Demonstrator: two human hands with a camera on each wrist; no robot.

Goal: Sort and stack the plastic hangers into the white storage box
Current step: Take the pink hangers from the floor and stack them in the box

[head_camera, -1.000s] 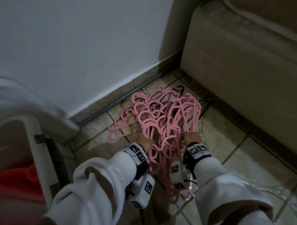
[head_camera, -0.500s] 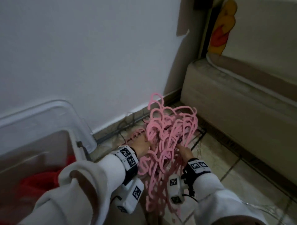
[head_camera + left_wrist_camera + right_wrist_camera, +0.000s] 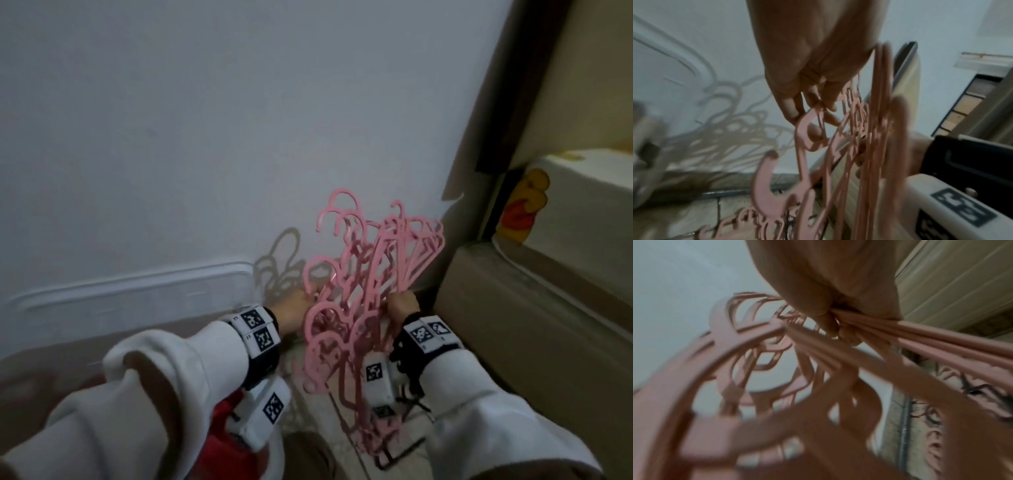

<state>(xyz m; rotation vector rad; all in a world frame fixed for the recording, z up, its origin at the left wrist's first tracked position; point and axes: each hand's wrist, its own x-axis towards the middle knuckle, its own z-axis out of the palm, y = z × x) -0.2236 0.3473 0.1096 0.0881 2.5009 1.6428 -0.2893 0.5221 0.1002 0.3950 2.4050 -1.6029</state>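
Note:
A tangled bundle of pink plastic hangers (image 3: 363, 284) hangs in the air in front of the white wall, held between both hands. My left hand (image 3: 294, 310) grips its left side; in the left wrist view its fingers (image 3: 797, 100) curl through a hanger (image 3: 805, 129). My right hand (image 3: 402, 306) clutches several hanger bars (image 3: 910, 332) in a fist on the right side. The white storage box (image 3: 137, 281) stands at the left against the wall, its rim blurred, with something red (image 3: 226, 425) inside, mostly hidden by my left sleeve.
A beige upholstered piece of furniture (image 3: 531, 325) fills the right side. Tiled floor (image 3: 322, 428) shows below the bundle, with more pink hangers (image 3: 748, 217) and a dark wire lying on it. An orange and red toy (image 3: 524, 205) sits at the far right.
Both hands have lifted the hanger bundle off the floor and up in front of the wall. The view has swung up and left, bringing the storage box in.

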